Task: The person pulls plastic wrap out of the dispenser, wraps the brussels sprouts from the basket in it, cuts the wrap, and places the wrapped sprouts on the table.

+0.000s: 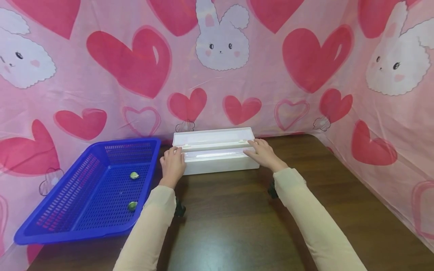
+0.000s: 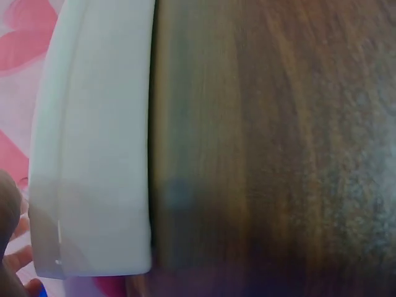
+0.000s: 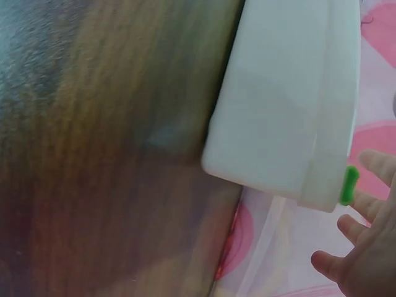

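Observation:
A long white box (image 1: 222, 166) lies crosswise at the back of the table, its hinged lid (image 1: 213, 136) tilted back. Clear, shiny film seems to lie across its top. My left hand (image 1: 173, 165) touches the left end, fingers bent loosely over the top corner. At the other end, my right hand (image 1: 266, 154) rests its fingertips on the upper edge, thumb lower toward the front. Spread fingers of the right hand (image 3: 365, 229) show beside a small green piece (image 3: 349, 185) on the box's end. Only part of the left hand (image 2: 12, 247) appears in its wrist view.
A blue perforated basket (image 1: 78, 237) stands at the left, holding one small green-white sprout (image 1: 134, 175) and another sprout (image 1: 132, 206). The brown wooden table (image 1: 223, 233) extends in front of the box. A pink heart-patterned cloth (image 1: 217, 82) hangs close behind and at the right.

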A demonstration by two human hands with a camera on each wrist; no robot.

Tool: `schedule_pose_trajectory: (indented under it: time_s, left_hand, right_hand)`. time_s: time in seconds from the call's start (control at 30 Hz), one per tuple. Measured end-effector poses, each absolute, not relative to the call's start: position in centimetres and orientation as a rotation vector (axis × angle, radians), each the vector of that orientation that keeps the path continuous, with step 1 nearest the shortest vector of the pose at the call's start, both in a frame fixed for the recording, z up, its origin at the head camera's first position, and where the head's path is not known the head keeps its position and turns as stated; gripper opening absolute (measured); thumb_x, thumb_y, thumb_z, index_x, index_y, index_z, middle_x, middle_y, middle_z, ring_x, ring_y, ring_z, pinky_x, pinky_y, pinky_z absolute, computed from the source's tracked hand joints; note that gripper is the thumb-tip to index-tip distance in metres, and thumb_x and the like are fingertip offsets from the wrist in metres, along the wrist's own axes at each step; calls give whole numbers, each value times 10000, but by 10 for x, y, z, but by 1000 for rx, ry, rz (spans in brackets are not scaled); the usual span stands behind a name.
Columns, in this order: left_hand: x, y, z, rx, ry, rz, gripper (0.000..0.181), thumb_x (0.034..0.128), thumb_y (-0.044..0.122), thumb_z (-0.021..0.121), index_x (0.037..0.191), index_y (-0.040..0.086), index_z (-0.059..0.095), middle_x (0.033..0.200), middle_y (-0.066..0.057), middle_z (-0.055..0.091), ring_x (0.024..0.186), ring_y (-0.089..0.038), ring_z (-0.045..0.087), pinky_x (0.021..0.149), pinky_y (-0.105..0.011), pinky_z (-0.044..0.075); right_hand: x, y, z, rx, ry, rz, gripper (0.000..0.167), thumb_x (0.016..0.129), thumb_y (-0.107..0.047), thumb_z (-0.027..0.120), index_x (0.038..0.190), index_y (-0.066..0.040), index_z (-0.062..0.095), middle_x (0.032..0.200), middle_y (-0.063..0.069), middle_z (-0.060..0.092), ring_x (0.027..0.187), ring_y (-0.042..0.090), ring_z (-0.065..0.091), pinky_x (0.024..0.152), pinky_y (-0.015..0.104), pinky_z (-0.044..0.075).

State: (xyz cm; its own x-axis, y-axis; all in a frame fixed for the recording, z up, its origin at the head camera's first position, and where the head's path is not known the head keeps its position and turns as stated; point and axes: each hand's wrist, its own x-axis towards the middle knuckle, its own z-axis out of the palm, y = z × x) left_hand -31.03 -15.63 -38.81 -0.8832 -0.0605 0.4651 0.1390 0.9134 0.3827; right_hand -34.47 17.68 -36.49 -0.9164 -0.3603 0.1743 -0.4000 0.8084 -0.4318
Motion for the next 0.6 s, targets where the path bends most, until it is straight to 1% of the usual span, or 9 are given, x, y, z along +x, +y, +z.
schedule_pose_trajectory:
  time_s: [0.2, 0.37, 0.43, 0.6]
  left_hand:
    - [-313, -159, -393, -43, -2490, -520, 192, 919, 120, 508, 1013, 25, 646, 1104, -120, 577, 1018, -365, 443, 799, -510, 306]
    - [-317, -159, -396, -26, -2438, -555, 164, 903, 113, 543, 971, 35, 670, 1034, -117, 632, 929, -359, 467, 751, -491, 314]
    - [-319, -159, -396, -13, -2439, -577, 160, 902, 120, 549, 959, 39, 675, 1022, -121, 645, 905, -354, 463, 743, -484, 311]
    - [-320, -157, -395, 22, -2457, -612, 144, 896, 124, 566, 927, 53, 687, 980, -124, 662, 879, -347, 452, 746, -479, 302]
  right_hand:
    - [-344, 184, -375, 628, -2899, 746, 522, 935, -365, 512, 1328, -26, 455, 1428, 247, 244, 1316, 392, 128, 1006, 587, 124]
    - [-344, 187, -379, 617, -2843, 834, 426, 934, -314, 530, 1242, -19, 542, 1426, 241, 264, 1309, 402, 143, 992, 604, 133]
    - [-344, 187, -381, 606, -2812, 851, 379, 935, -288, 533, 1200, -21, 575, 1417, 234, 292, 1304, 401, 164, 991, 604, 142]
    - [-346, 186, -385, 573, -2723, 852, 235, 921, -198, 562, 1038, -16, 653, 1339, 239, 404, 1267, 396, 262, 995, 575, 185]
